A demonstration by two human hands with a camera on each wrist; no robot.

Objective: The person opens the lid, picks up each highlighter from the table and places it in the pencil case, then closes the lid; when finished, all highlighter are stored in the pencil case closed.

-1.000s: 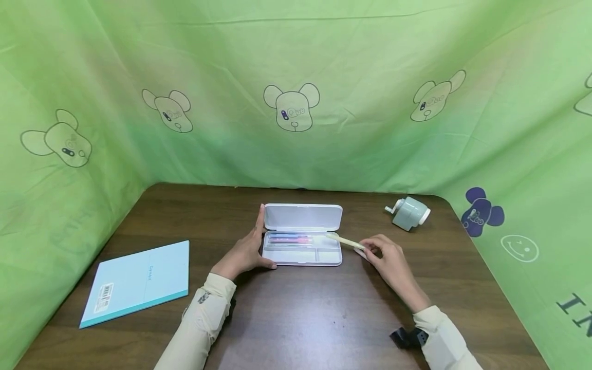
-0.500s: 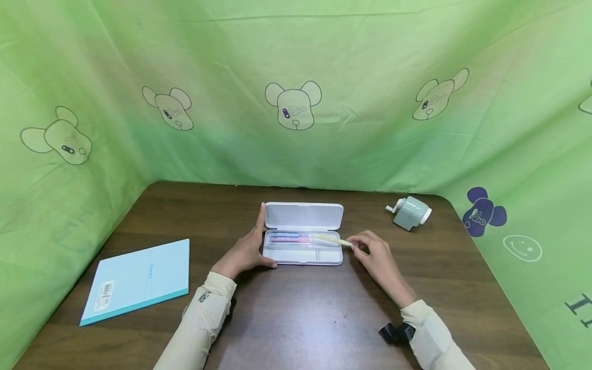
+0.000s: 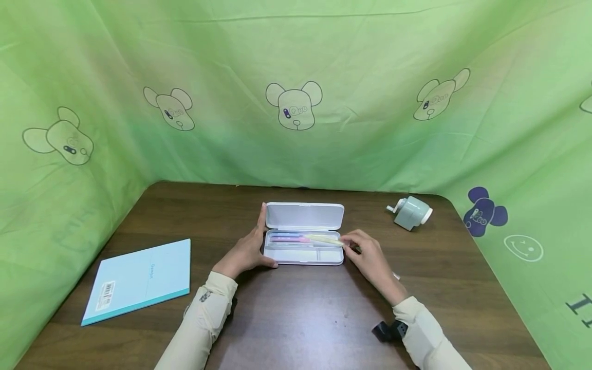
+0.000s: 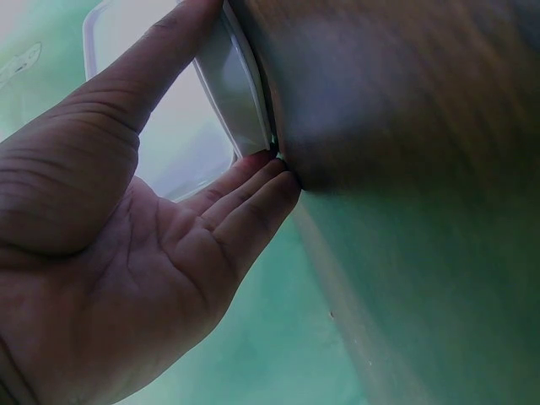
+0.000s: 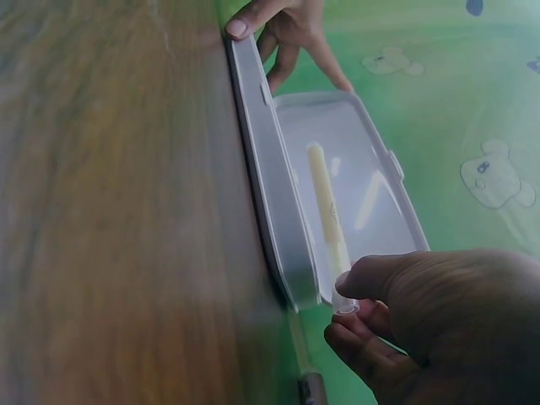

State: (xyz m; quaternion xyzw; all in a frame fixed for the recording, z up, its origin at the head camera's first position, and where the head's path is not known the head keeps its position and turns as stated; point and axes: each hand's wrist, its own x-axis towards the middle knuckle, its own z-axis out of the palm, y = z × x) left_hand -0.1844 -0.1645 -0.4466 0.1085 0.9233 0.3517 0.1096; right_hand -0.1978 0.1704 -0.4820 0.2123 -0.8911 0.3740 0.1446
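A white pencil case (image 3: 302, 256) lies with its lid (image 3: 303, 216) raised. Several pens (image 3: 289, 237), blue, purple and pink among them, rest in its back compartment. My left hand (image 3: 245, 252) braces the case's left end, thumb at the front corner and straight fingers up beside the lid. At the right end, my right hand (image 3: 367, 257) pinches the clear tip of a pale yellow pen (image 3: 324, 239) between thumb and fingers. In the right wrist view the pen (image 5: 324, 194) slants over the case; whether it touches the bottom, I cannot tell.
A grey-green crank pencil sharpener (image 3: 410, 213) stands at the back right. To the left lies a light blue notebook (image 3: 141, 280). Beside my right wrist a small white object (image 3: 396, 276) shows, mostly hidden. Green printed cloth (image 3: 296, 154) hangs behind the wooden table (image 3: 300, 318).
My right hand has moved left with the yellow pen, bringing it further over the back compartment. A small white object now shows by the right wrist. The left hand stays in place.
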